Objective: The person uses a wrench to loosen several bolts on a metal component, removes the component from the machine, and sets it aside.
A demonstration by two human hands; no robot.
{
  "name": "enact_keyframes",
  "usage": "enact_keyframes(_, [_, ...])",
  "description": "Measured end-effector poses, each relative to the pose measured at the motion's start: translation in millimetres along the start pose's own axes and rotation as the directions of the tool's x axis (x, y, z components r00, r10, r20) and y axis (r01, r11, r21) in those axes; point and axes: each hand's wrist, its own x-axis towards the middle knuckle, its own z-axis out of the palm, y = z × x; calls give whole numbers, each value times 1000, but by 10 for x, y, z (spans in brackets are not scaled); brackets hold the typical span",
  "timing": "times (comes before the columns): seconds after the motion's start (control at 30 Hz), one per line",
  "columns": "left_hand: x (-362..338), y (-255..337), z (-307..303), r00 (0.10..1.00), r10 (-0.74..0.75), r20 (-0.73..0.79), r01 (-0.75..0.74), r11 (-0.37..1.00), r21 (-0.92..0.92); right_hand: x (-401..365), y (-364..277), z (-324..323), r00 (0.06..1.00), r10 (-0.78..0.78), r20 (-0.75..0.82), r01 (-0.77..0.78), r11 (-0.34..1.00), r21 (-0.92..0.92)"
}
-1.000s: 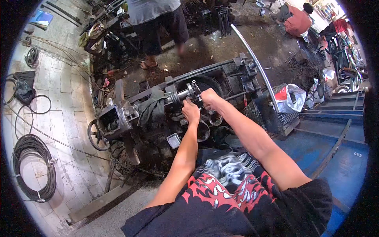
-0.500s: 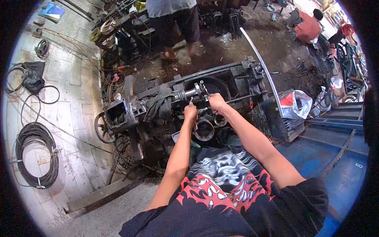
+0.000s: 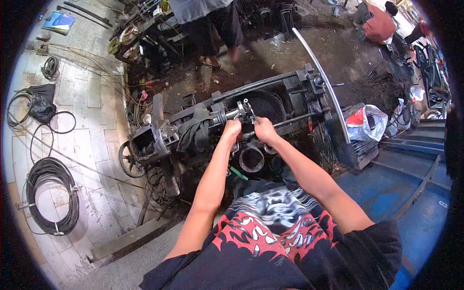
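Both hands are at the middle of a long, greasy lathe-like machine [image 3: 256, 87]. My left hand [image 3: 232, 129] is closed beside the shiny metal spindle [image 3: 233, 114], around something I cannot make out. Just to its right, my right hand [image 3: 264, 129] is closed on a metal tool handle that reaches up toward the bright fitting [image 3: 246, 102]. A dark cloth [image 3: 195, 126] hangs over the machine left of my hands. Below them sits a round metal ring [image 3: 251, 160], with a green object [image 3: 239, 174] at its lower left.
A handwheel [image 3: 129, 159] is at the machine's left end. A long curved metal strip [image 3: 321, 79] crosses its right end, near a white and red bag [image 3: 367, 123]. Coiled cable [image 3: 52, 195] lies on the left floor. One person [image 3: 205, 29] stands beyond; another [image 3: 378, 24] crouches far right.
My left hand has moved up to the spindle, closer to my right hand. The green object below now shows more. The view has shifted slightly.
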Motion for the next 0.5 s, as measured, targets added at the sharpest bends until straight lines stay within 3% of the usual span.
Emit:
enact_keyframes(0.03, [-81, 57, 7, 995, 82, -62, -69, 981, 180, -26, -19, 0, 1000, 7, 7, -7, 1000, 3])
enact_keyframes(0.13, [34, -55, 34, 982, 148, -116, -115, 961, 250, -75, -113, -47, 998, 56, 16, -57, 998, 41])
enact_keyframes(0.17, [845, -623, 88, 926, 362, -107, -267, 829, 491, -86, -149, -63, 998, 66, 17, -66, 997, 33])
enact_keyframes(0.2, [724, -536, 106, 926, 362, -105, -266, 826, 497, -93, -158, -67, 997, 77, 16, -77, 997, 26])
enact_keyframes(0.27, [288, -269, 160, 954, 210, -216, -117, 918, 380, -73, -61, -4, 999, 40, -18, -41, 999, -21])
enact_keyframes(0.33, [346, -287, 112, 957, 227, -177, -135, 897, 421, -46, -52, -5, 999, -7, -53, 3, 997, -75])
enact_keyframes(0.4, [328, -336, 59, 985, 148, -90, -132, 977, 168, -33, -18, -10, 1000, 17, -5, -17, 998, -60])
enact_keyframes(0.5, [349, -342, 60, 965, 238, -114, -191, 929, 316, -14, 13, 21, 998, -40, -38, 37, 997, -75])
